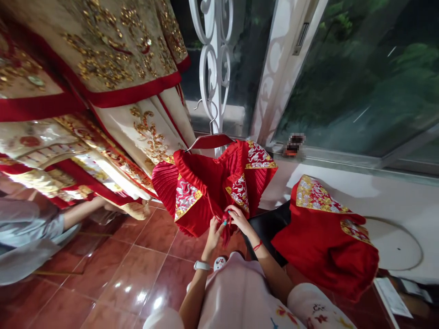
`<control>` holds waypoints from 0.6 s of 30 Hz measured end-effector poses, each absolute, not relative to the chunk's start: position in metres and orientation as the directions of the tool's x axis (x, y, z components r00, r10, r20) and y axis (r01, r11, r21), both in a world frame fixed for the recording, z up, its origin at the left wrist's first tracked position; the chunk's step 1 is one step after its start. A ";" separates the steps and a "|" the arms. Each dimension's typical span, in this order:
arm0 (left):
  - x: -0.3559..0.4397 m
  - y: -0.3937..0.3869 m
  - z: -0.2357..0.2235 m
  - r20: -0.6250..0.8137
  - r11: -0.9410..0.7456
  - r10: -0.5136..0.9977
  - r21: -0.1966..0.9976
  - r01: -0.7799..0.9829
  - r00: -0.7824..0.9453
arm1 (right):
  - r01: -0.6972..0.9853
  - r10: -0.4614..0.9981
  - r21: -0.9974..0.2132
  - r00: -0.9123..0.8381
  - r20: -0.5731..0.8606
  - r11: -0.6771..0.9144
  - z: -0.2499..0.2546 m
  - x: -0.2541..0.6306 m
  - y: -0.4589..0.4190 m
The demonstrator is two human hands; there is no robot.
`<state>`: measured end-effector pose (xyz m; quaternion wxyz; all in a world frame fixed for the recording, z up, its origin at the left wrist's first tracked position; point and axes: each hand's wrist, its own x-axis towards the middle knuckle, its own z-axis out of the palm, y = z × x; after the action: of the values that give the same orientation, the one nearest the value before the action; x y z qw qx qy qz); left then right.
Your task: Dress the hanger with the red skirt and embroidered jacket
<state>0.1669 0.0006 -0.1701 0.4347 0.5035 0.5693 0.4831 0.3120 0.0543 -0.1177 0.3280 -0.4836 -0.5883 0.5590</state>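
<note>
A red pleated garment (pixel 212 183) with gold and silver embroidered panels hangs in front of me on a wire hanger (pixel 211 119). Red ties (pixel 225 224) gather at its lower front. The fingers of my left hand (pixel 214 232), a white band on its wrist, are closed on these ties. Closed on the same bunch from the other side is my right hand (pixel 237 217), with a red string bracelet. A knot or tassel shows between the two hands, its exact form partly hidden by the fingers.
Heavy cream and gold costumes (pixel 116 55) with red borders hang at the left. A seated person's leg (pixel 80 214) shows below them. Another red embroidered garment (pixel 325 237) lies over a black chair (pixel 270 226) at the right. White ironwork (pixel 212 59) stands before the window.
</note>
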 end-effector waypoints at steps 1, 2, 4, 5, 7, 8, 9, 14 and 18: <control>0.166 0.000 -0.168 -0.012 0.027 0.995 0.988 0.150 -0.102 | 0.245 0.956 -0.968 -0.269 -0.118 -0.051 -0.117 0.316 0.053; 0.165 -0.002 -0.167 -0.027 0.037 0.996 0.991 0.127 -0.084 | 0.298 0.973 -0.954 -0.223 -0.054 0.015 -0.115 0.320 0.051; 0.165 -0.005 -0.163 -0.063 0.067 0.997 0.995 0.075 -0.052 | 0.397 0.986 -0.907 -0.139 0.090 0.139 -0.114 0.328 0.046; 0.166 -0.007 -0.162 -0.075 0.077 0.996 0.995 0.060 -0.044 | 0.432 0.986 -0.886 -0.094 0.139 0.167 -0.113 0.330 0.043; 0.167 -0.011 -0.160 -0.084 0.086 0.995 0.996 0.038 -0.051 | 0.470 0.985 -0.868 -0.023 0.170 0.161 -0.114 0.331 0.034; 0.168 -0.013 -0.160 -0.083 0.085 0.994 0.996 0.036 -0.066 | 0.479 0.988 -0.865 -0.026 0.153 0.147 -0.115 0.329 0.029; 0.169 -0.014 -0.160 -0.082 0.085 0.994 0.996 0.038 -0.078 | 0.488 0.991 -0.863 -0.057 0.120 0.133 -0.116 0.326 0.024; 0.167 -0.022 -0.157 -0.055 0.063 0.996 0.992 0.108 -0.068 | 0.534 0.966 -0.836 -0.259 -0.017 0.129 -0.120 0.310 0.013; 0.163 -0.025 -0.148 -0.031 0.037 0.999 0.985 0.170 -0.035 | 0.620 0.953 -0.766 -0.301 -0.032 0.170 -0.116 0.308 0.016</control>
<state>0.1628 -0.0253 -0.1476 0.4557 0.5243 0.5573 0.4548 0.3076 0.0156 -0.1163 0.2379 -0.5412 -0.7269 0.3495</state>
